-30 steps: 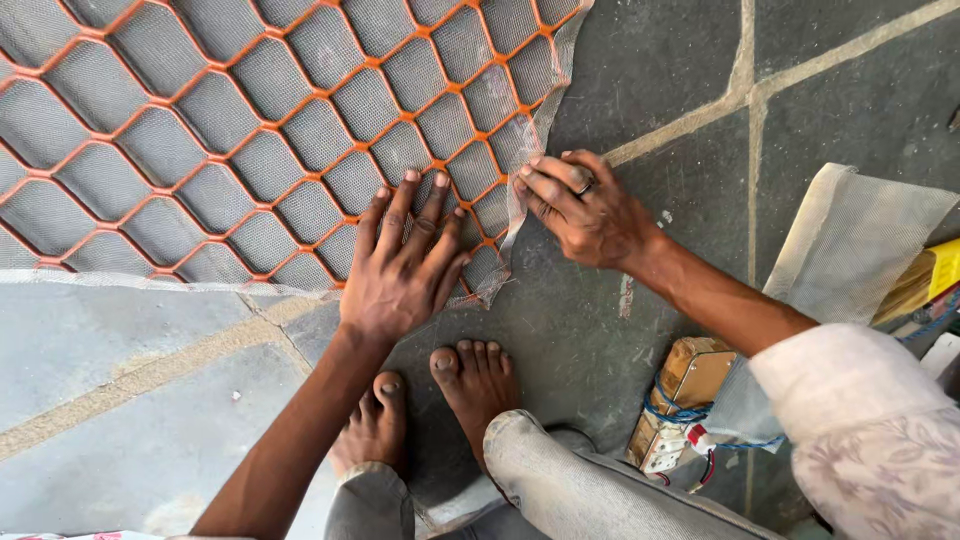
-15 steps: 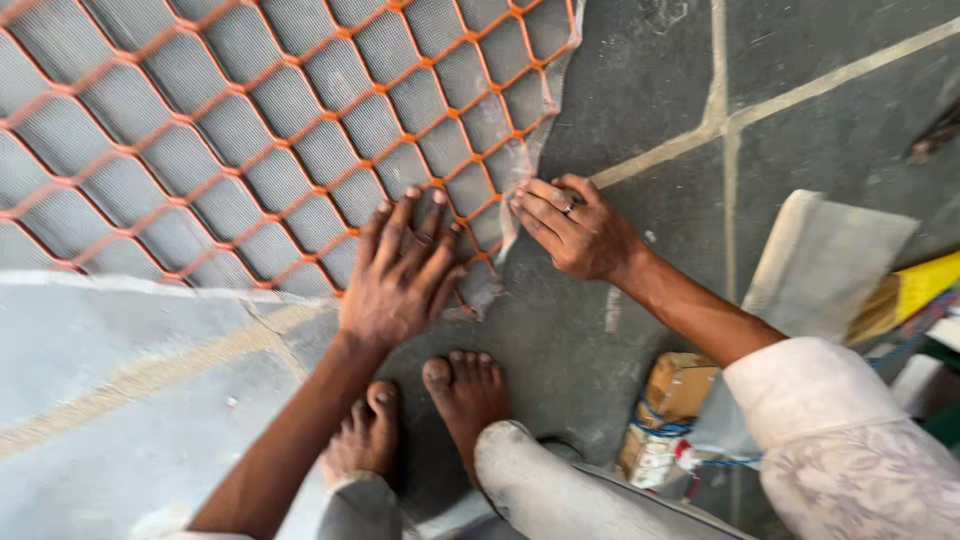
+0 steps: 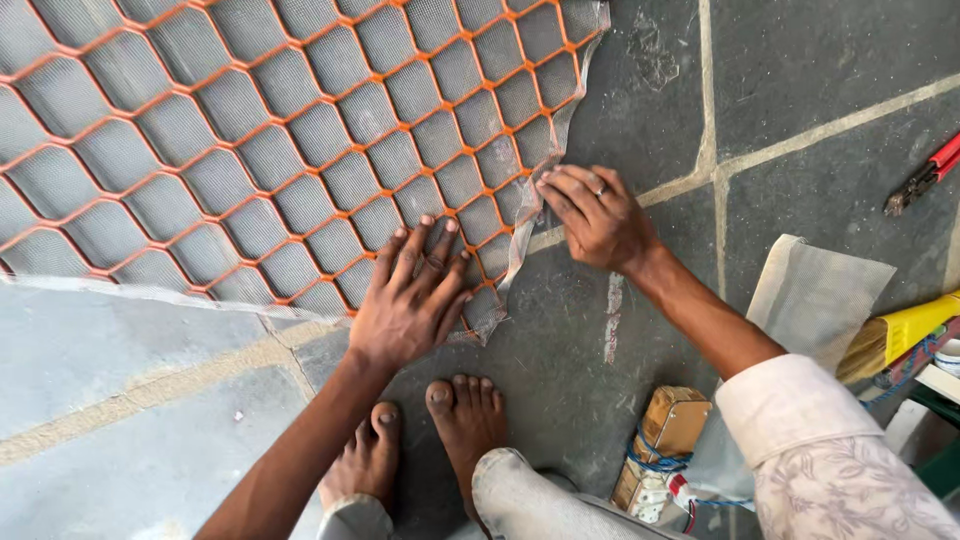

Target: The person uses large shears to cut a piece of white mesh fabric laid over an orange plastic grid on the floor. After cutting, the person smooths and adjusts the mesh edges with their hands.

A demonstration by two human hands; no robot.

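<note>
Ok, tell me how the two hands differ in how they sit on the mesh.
The left hand lies flat on the orange grille, fingers spread and pointing away from the person; the right hand sits at the loose edge of the grey mesh, fingers bunched and pointing leftward. The right hand wears a ring; whether the left does is unclear. The left arm is bare, the right has a pale sleeve. Both press down, bare.

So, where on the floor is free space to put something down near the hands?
Bare stone lies left of the feet, below the mesh edge, and upper right between the right hand and the red pliers. Crowded at lower right: wooden box, mesh scrap, broom.
</note>
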